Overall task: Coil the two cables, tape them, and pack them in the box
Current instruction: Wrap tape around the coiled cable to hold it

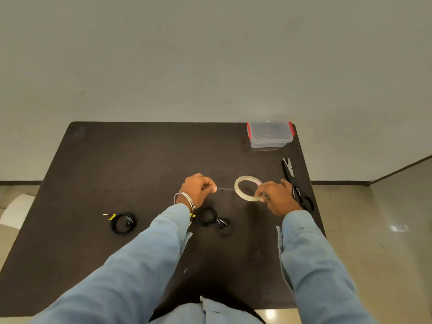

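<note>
The setting is a plain office or lab-type workroom — not a home. A dark table [140, 155] stands against a bare off-white wall [210, 54] with a dark baseboard [339, 182]. The floor [374, 218] is glossy beige tile, reflecting ceiling light. A partition [409, 174] edge shows at right. Table contents are work supplies only — tape [240, 190], scissors [291, 176], a plastic box [270, 136], coiled cables [122, 223].

Above the dark brown worktop [131, 160], the right hand [277, 197] grips a thin ring-shaped roll of clear tape [245, 188], while the left hand [198, 189] pinches its pulled-out strip. Two coiled black cables [122, 222] [210, 218] lie nearer. Black scissors [295, 183] and a lidded clear plastic box with red clips [270, 134] sit right.
</note>
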`<move>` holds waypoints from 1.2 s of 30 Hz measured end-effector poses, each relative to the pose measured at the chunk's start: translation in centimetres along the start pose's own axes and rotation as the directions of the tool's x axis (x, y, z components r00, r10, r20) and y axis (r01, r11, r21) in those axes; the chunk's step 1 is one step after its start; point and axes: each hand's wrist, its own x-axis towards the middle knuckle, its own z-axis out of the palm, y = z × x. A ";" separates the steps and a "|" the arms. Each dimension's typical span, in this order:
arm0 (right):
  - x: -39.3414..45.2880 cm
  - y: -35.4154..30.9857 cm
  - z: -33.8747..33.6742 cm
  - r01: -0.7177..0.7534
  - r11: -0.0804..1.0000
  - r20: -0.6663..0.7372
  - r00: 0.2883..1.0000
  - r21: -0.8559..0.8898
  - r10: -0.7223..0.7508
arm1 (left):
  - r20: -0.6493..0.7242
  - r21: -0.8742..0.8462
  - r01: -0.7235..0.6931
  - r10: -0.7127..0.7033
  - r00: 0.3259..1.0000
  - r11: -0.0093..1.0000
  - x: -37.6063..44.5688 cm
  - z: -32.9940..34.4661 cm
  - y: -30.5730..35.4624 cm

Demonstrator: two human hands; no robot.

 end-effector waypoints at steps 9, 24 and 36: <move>1.7 3.1 2.4 0.102 0.936 -0.037 0.992 -0.336 -0.121 | 0.050 0.151 0.035 -0.043 0.998 0.988 2.8 4.5 1.1; 2.5 5.8 3.2 0.038 0.992 -0.142 0.990 0.117 -0.021 | -0.048 -0.223 0.337 -0.356 0.933 0.915 4.0 5.9 0.0; -0.5 7.3 3.8 -0.695 0.704 -0.124 0.693 0.144 0.710 | -0.025 -0.226 0.294 -0.307 0.951 0.929 3.6 5.5 0.0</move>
